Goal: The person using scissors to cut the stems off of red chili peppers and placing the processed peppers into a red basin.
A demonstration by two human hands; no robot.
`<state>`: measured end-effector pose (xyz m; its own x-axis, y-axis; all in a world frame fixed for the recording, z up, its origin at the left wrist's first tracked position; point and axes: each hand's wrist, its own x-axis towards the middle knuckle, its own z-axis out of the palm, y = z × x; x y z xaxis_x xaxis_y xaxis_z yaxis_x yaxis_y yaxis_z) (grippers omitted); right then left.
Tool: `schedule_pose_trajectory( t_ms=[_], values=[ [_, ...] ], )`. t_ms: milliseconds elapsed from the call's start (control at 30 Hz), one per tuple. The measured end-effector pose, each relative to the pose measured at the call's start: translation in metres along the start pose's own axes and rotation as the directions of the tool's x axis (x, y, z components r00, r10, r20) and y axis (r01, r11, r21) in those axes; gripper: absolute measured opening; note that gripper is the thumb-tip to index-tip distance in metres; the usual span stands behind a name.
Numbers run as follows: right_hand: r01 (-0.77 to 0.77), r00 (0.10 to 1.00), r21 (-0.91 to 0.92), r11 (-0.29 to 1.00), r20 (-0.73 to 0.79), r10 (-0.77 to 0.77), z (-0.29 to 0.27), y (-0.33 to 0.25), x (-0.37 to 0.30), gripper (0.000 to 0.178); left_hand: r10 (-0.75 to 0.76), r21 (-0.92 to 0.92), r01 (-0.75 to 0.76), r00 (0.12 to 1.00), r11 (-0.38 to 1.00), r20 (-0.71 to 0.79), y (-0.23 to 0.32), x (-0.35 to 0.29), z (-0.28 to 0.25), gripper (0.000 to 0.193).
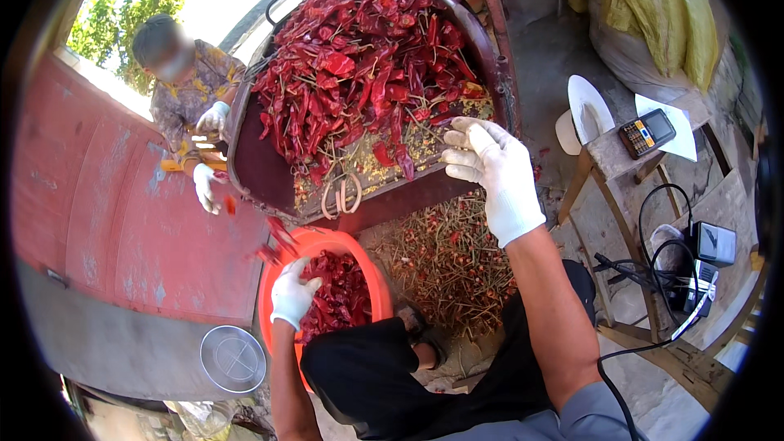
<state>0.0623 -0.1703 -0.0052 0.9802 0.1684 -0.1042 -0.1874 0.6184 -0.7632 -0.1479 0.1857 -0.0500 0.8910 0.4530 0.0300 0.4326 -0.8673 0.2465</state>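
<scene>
My left hand (pixel 294 294), in a white glove, is over the left rim of an orange bucket (pixel 381 278), thumb and fingers apart. Several red pieces of dried chili pepper (pixel 280 241), blurred by motion, are just beyond its fingertips. Inside the bucket lies a heap of dried chili peppers (pixel 336 298). My right hand (pixel 496 170), gloved too, is raised at the tray's near right edge, fingers spread and slightly bent, nothing plainly in them. A large pile of dried red chilies (pixel 367 57) with stalks fills the dark metal tray (pixel 400 202).
Across the tray's left side a person (pixel 192 90) in white gloves works. Cut stalks (pixel 445 265) cover the floor below the tray. A round sieve (pixel 233 358) is left of the bucket. At right, a wooden stool (pixel 616 155) bears a handheld device (pixel 647 133); cables (pixel 653 269) hang nearby.
</scene>
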Motion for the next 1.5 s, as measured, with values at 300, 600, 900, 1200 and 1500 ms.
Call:
schedule_pose_trajectory(
  t_ms=[300,600,900,1200,1500],
  values=[
    [-0.042,0.999,0.033,0.999,0.025,0.042,0.001,0.004,0.001,0.027,0.169,-0.365,-0.224,0.970,0.904,-0.175,0.159,0.085,0.051,0.025],
    [-0.067,0.997,-0.006,0.998,0.043,0.067,-0.008,0.006,0.008,0.027,0.123,0.191,-0.084,0.972,0.978,-0.201,0.214,0.163,0.101,0.045],
    [-0.132,0.985,-0.032,0.991,0.110,0.135,-0.005,0.012,0.007,0.026,-0.126,-0.749,0.230,0.973,0.621,0.194,0.170,0.152,0.064,0.049],
    [0.086,0.970,-0.540,0.837,0.238,0.054,-0.003,0.058,0.003,0.043,-0.102,-0.917,0.171,0.984,0.360,0.144,0.199,0.074,0.033,0.051],
    [0.112,0.977,-0.715,0.690,0.206,0.055,0.018,0.071,-0.019,0.055,0.048,-0.902,-0.030,0.999,0.432,-0.011,0.211,0.020,0.046,0.022]
  ],
)
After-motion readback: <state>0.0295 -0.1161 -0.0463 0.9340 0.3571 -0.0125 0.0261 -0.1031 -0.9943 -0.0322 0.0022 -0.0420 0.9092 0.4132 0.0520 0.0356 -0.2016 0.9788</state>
